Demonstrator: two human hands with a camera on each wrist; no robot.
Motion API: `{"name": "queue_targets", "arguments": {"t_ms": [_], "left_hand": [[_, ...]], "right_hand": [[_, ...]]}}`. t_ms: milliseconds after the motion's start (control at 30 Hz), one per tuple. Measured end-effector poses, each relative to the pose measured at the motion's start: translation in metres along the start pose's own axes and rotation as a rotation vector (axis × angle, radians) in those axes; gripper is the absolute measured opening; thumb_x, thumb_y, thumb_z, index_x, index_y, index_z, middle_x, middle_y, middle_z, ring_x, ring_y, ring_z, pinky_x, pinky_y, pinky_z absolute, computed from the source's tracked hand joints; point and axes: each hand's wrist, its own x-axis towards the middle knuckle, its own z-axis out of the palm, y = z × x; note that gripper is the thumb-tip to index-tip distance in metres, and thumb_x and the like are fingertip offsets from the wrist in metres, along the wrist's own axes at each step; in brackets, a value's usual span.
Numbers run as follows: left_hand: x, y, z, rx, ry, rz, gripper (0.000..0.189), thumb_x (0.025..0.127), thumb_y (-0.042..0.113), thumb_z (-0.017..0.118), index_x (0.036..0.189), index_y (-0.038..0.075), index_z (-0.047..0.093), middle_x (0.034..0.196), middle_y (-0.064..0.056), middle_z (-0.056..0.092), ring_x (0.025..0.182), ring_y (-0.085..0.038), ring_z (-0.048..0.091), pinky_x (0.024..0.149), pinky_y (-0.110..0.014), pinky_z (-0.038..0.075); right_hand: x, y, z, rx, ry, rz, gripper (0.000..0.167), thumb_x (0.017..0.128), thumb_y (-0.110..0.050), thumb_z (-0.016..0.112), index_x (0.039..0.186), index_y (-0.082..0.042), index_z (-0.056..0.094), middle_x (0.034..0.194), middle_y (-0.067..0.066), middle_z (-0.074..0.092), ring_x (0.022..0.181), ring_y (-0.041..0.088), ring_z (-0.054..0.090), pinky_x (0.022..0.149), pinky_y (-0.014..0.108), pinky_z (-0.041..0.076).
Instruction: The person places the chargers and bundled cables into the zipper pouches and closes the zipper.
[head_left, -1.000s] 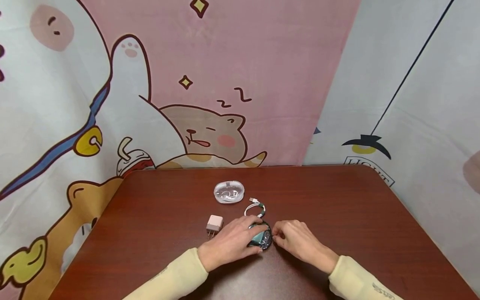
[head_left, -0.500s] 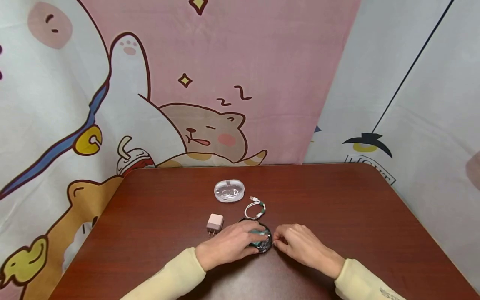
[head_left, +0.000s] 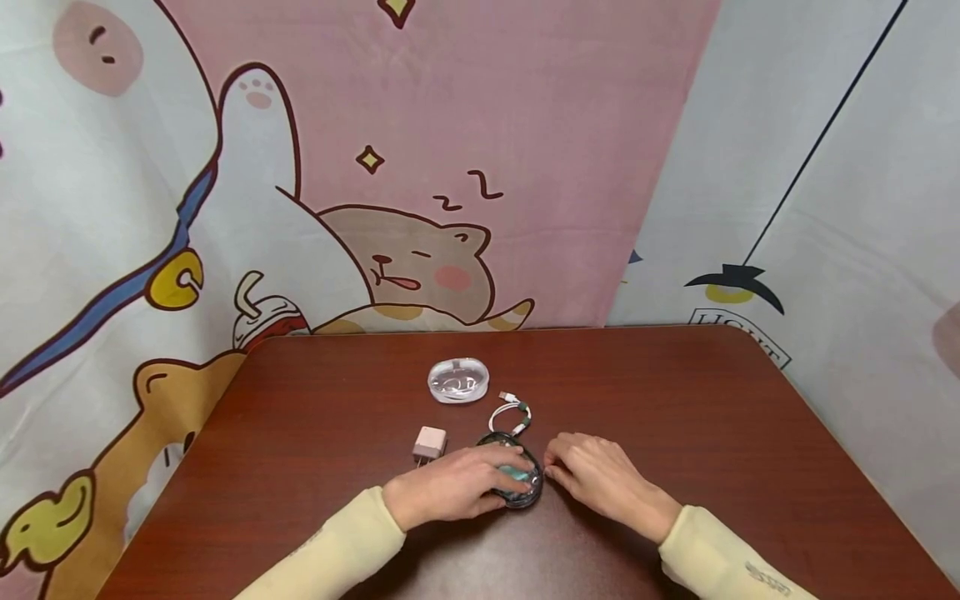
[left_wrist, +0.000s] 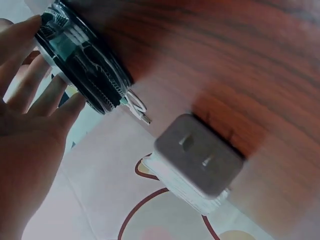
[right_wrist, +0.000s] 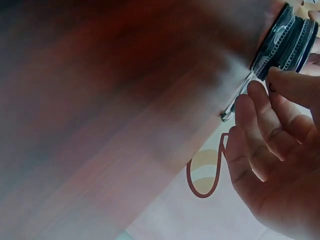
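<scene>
An oval see-through zip case (head_left: 534, 492) with dark edging and something teal inside lies on the table. My left hand (head_left: 461, 482) rests across its top with fingers spread, hiding much of it. In the left wrist view those fingers (left_wrist: 47, 97) lie fairly straight against the case (left_wrist: 82, 55). Just right of the case is my right hand (head_left: 600, 479). The right wrist view has its thumb and forefinger pinching a small dark zipper pull (right_wrist: 272, 88), mostly covered by the fingertips, beside the zipper teeth (right_wrist: 292, 47).
A pale pink plug charger (head_left: 430, 443) lies close to the left hand, prongs toward me. Behind the case are a coiled white USB cable (head_left: 493, 414) with a green tie and a clear oval case (head_left: 458, 382). A cartoon cloth (head_left: 570, 167) hangs beyond the brown table (head_left: 675, 400).
My left hand has slid a little left, its fingers now flatter on the case, and more of the case's dark rim shows. My right hand has shifted slightly away from me in the last half second.
</scene>
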Motion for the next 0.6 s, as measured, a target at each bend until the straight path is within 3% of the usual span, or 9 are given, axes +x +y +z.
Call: {"name": "queue_targets", "arguments": {"t_ms": [100,200,400,500,600], "left_hand": [[-0.002,0.0,0.0,-0.039,0.016,-0.018,0.034,0.093,0.022,0.08,0.126,0.018,0.075,0.14,0.002,0.063,0.142,-0.02,0.049,0.12,-0.034,0.035],[-0.002,0.004,0.003,-0.067,0.079,-0.07,0.036,0.09,0.034,0.083,0.121,0.018,0.074,0.136,0.002,0.064,0.135,-0.017,0.053,0.117,-0.035,0.039],[0.004,0.016,0.007,-0.033,0.216,-0.259,0.048,0.081,0.054,0.085,0.112,0.02,0.072,0.122,0.003,0.061,0.111,-0.014,0.059,0.094,-0.029,0.052],[0.005,0.019,0.009,0.008,0.222,-0.314,0.046,0.081,0.054,0.084,0.111,0.022,0.072,0.119,0.004,0.06,0.106,-0.014,0.058,0.088,-0.03,0.052],[0.005,0.02,0.009,0.03,0.214,-0.3,0.042,0.083,0.051,0.084,0.113,0.022,0.073,0.119,0.004,0.061,0.108,-0.014,0.058,0.09,-0.03,0.052]], "right_hand": [[0.0,-0.002,-0.001,0.029,-0.023,0.009,0.021,0.088,-0.016,0.083,0.084,-0.025,0.064,0.081,-0.016,0.058,0.068,0.001,0.053,0.054,0.025,0.046],[-0.001,-0.006,-0.003,0.048,-0.033,0.026,0.022,0.088,-0.017,0.083,0.083,-0.025,0.064,0.08,-0.017,0.057,0.068,0.0,0.053,0.053,0.025,0.045],[0.0,-0.016,-0.008,0.113,-0.041,0.065,0.019,0.088,-0.018,0.082,0.083,-0.026,0.065,0.079,-0.02,0.057,0.068,0.0,0.054,0.053,0.025,0.045],[-0.001,-0.019,-0.01,0.138,-0.062,0.067,0.02,0.089,-0.017,0.081,0.083,-0.026,0.065,0.079,-0.021,0.056,0.067,-0.001,0.052,0.054,0.024,0.044],[-0.003,-0.02,-0.01,0.151,-0.083,0.055,0.02,0.089,-0.017,0.081,0.083,-0.026,0.065,0.079,-0.021,0.056,0.067,-0.003,0.05,0.053,0.023,0.044]]}}
